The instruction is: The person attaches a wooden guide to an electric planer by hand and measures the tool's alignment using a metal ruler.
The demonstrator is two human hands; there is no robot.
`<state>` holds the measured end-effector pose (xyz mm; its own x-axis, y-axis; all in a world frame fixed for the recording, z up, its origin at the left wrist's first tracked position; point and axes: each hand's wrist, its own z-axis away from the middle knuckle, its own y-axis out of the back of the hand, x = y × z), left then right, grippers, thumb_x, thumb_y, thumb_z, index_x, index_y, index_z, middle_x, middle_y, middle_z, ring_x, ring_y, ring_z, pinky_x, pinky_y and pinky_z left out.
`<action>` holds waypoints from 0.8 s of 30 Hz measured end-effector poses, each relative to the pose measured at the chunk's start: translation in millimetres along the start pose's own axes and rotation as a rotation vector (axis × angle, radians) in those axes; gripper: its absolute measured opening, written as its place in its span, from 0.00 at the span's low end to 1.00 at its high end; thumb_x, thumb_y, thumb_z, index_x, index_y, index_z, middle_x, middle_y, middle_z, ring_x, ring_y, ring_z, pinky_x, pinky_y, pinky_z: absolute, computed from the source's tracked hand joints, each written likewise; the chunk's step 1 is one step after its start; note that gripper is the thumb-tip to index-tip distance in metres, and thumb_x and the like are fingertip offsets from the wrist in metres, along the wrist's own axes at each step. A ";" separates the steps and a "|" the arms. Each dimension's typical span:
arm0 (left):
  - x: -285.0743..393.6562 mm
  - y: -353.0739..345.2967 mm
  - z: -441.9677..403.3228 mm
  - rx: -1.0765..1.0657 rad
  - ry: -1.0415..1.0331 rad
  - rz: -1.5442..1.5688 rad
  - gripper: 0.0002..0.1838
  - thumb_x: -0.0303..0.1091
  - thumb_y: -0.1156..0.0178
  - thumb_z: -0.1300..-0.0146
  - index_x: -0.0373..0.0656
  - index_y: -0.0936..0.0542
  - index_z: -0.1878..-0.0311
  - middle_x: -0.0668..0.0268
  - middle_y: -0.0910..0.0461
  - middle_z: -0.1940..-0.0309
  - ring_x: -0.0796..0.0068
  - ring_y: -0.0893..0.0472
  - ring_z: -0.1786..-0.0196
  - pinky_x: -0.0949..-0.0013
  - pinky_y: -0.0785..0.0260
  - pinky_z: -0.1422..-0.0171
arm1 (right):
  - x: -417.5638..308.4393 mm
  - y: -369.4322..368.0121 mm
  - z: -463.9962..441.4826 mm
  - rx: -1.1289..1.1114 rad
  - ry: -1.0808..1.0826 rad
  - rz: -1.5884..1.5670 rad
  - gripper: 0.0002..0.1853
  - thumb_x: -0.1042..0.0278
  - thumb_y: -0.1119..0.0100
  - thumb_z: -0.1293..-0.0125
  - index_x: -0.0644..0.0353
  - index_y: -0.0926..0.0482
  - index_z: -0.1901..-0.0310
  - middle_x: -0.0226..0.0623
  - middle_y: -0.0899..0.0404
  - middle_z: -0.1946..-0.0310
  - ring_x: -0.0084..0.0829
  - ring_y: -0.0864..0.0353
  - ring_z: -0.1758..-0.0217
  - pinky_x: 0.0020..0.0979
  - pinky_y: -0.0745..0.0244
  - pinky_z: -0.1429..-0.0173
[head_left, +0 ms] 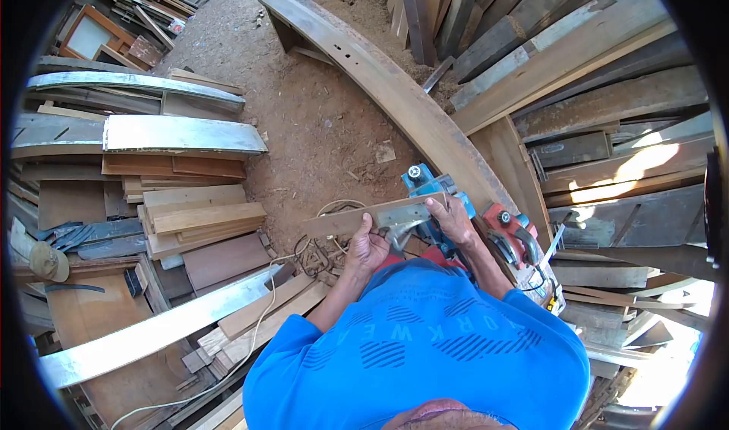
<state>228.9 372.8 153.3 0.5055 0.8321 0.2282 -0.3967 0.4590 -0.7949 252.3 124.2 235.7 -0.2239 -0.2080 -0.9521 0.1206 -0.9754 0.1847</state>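
A short, narrow wooden board (pixel 334 222) spans both of my hands in front of my waist. My left hand (pixel 367 252) grips its near edge, thumb up against the face and fingers partly hidden beneath. My right hand (pixel 454 222) is closed round the board's right end, with the thumb on top. Just beyond that end sits a teal power planer (pixel 422 178) on the long wooden beam, partly covered by the board and my hand. A red power tool (pixel 510 229) stands to the right of my right forearm.
The long beam (pixel 395 80) runs from the far top toward my right side. Stacked planks (pixel 201 210) lie on the left, more timber (pixel 585 50) on the right. A pale cord (pixel 266 308) and coiled dark cables (pixel 313 257) lie near my left hand. Dirt floor (pixel 304 134) lies ahead.
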 end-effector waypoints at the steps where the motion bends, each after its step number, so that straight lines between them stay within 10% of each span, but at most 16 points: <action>1: 4.2 -16.0 10.1 -0.002 0.059 -0.062 0.23 0.51 0.37 0.22 0.40 0.18 0.41 0.55 0.12 0.43 0.51 0.16 0.34 0.38 0.27 0.23 | -0.1 -1.2 2.3 0.000 -0.020 0.006 0.35 0.30 0.43 0.23 0.65 0.16 0.54 0.29 0.24 0.72 0.24 0.28 0.68 0.35 0.30 0.64; 5: 57.3 3.5 34.9 -0.150 0.404 -0.738 0.22 0.55 0.38 0.21 0.42 0.18 0.51 0.60 0.10 0.52 0.65 0.12 0.48 0.56 0.19 0.39 | -9.9 -5.0 8.8 -0.018 -0.058 0.018 0.35 0.33 0.46 0.21 0.66 0.16 0.52 0.30 0.24 0.73 0.25 0.27 0.68 0.36 0.30 0.64; 9: 80.3 -70.9 80.6 -0.094 -0.698 -2.254 0.38 0.69 0.28 0.39 0.40 0.20 0.47 0.54 0.18 0.42 0.54 0.20 0.38 0.47 0.30 0.32 | -3.1 -5.2 11.1 -0.033 -0.103 0.048 0.34 0.36 0.45 0.20 0.68 0.15 0.49 0.33 0.22 0.72 0.25 0.26 0.67 0.36 0.30 0.63; 10: 78.5 -74.5 73.7 -0.211 -1.075 -2.291 0.52 0.74 0.25 0.51 0.41 0.23 0.34 0.55 0.19 0.44 0.48 0.24 0.35 0.46 0.35 0.29 | -3.0 -5.8 10.3 -0.047 -0.127 0.070 0.33 0.36 0.45 0.20 0.68 0.15 0.49 0.33 0.22 0.71 0.25 0.26 0.67 0.35 0.30 0.63; 13: 67.8 -91.1 51.2 -0.438 -1.171 -2.345 0.63 0.78 0.26 0.55 0.42 0.30 0.23 0.54 0.19 0.44 0.48 0.21 0.39 0.50 0.30 0.32 | -14.4 -13.4 13.2 -0.056 -0.059 0.053 0.31 0.38 0.44 0.20 0.66 0.16 0.53 0.33 0.22 0.72 0.25 0.26 0.67 0.35 0.30 0.64; 16: 60.8 -95.2 37.0 -0.548 -0.648 -2.171 0.65 0.75 0.23 0.55 0.42 0.32 0.20 0.52 0.19 0.40 0.48 0.18 0.39 0.53 0.23 0.34 | -8.9 -17.6 11.1 -0.063 -0.015 0.008 0.31 0.36 0.41 0.22 0.64 0.17 0.57 0.32 0.22 0.72 0.24 0.25 0.69 0.34 0.30 0.66; 22: 85.7 -60.8 22.6 -0.314 -0.958 -1.556 0.50 0.61 0.25 0.42 0.41 0.31 0.23 0.62 0.17 0.54 0.63 0.16 0.57 0.57 0.19 0.51 | -14.7 -8.1 18.8 -0.023 -0.066 -0.275 0.24 0.44 0.33 0.26 0.63 0.19 0.57 0.29 0.22 0.75 0.19 0.25 0.75 0.27 0.29 0.71; 24: 118.5 -38.3 24.0 -0.087 -0.668 -1.220 0.40 0.63 0.30 0.34 0.40 0.26 0.32 0.66 0.19 0.60 0.72 0.18 0.64 0.64 0.21 0.60 | -29.2 -3.0 24.2 -0.008 -0.094 -0.310 0.18 0.57 0.28 0.29 0.66 0.19 0.52 0.28 0.22 0.75 0.19 0.25 0.75 0.26 0.29 0.71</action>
<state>285.7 461.2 224.3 0.0267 -0.0741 0.9969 0.0854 0.9938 0.0715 235.0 131.4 268.9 -0.3391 0.0923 -0.9362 0.0406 -0.9928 -0.1125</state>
